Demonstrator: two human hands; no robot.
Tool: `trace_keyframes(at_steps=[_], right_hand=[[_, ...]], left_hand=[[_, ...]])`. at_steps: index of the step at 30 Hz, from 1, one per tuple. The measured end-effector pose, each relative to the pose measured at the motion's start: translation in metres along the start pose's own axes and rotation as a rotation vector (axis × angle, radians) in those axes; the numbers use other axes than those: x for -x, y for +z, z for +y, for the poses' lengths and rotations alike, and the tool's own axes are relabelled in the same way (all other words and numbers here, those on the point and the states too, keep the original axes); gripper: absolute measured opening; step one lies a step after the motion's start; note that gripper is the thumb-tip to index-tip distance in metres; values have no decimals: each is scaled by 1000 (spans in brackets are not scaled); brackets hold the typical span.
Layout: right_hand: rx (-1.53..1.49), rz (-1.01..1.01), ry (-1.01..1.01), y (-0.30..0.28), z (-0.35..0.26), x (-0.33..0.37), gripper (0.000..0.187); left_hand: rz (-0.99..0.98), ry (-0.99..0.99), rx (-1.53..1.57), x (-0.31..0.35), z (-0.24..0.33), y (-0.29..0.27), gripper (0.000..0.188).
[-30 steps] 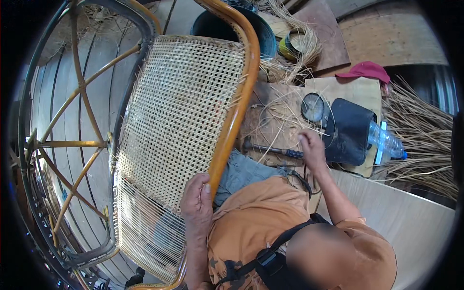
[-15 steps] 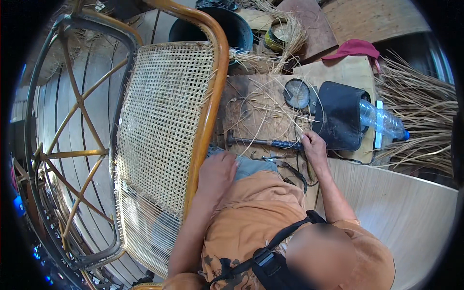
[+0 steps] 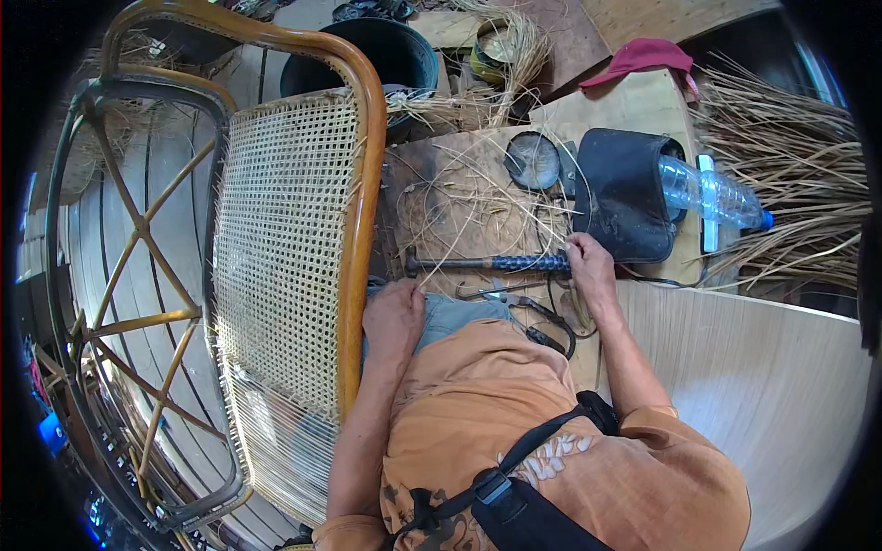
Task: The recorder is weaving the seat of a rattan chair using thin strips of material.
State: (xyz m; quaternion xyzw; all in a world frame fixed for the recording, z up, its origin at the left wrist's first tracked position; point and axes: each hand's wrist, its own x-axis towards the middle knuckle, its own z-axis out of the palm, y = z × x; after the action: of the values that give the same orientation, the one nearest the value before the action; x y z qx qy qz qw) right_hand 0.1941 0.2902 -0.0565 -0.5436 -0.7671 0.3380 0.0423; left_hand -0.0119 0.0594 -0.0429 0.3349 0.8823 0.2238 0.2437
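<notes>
One left hand (image 3: 393, 317) and one right hand (image 3: 593, 274) flank the hammer (image 3: 496, 264), loose cane strands (image 3: 487, 197) lying just beyond it.
Picking through the loose cane looks like the step in hand; a next move would seem to call for a fine fingertip pinch and a gentle pull, freeing one length without snagging the rest. The left hand is bent at the wrist just below the hammer's head end, fingers curled; the right hand lies at its handle end, thumb and forefinger close together. Whether either grips a strand, I cannot tell. The woven cane panel (image 3: 276, 239) stands left of the hammer, inside its rattan frame (image 3: 363, 230).
</notes>
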Motion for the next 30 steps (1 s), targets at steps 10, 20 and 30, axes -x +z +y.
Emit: trace_keyframes(at_steps=[10, 20, 30], right_hand=[[387, -375, -176, 4, -8, 5, 22], [192, -520, -324, 0, 21, 27, 22], [341, 25, -46, -23, 38, 34, 27]], left_hand=[[151, 44, 137, 6, -5, 3, 17], [-31, -1, 11, 3, -1, -1, 23], [42, 97, 16, 5, -8, 5, 18]])
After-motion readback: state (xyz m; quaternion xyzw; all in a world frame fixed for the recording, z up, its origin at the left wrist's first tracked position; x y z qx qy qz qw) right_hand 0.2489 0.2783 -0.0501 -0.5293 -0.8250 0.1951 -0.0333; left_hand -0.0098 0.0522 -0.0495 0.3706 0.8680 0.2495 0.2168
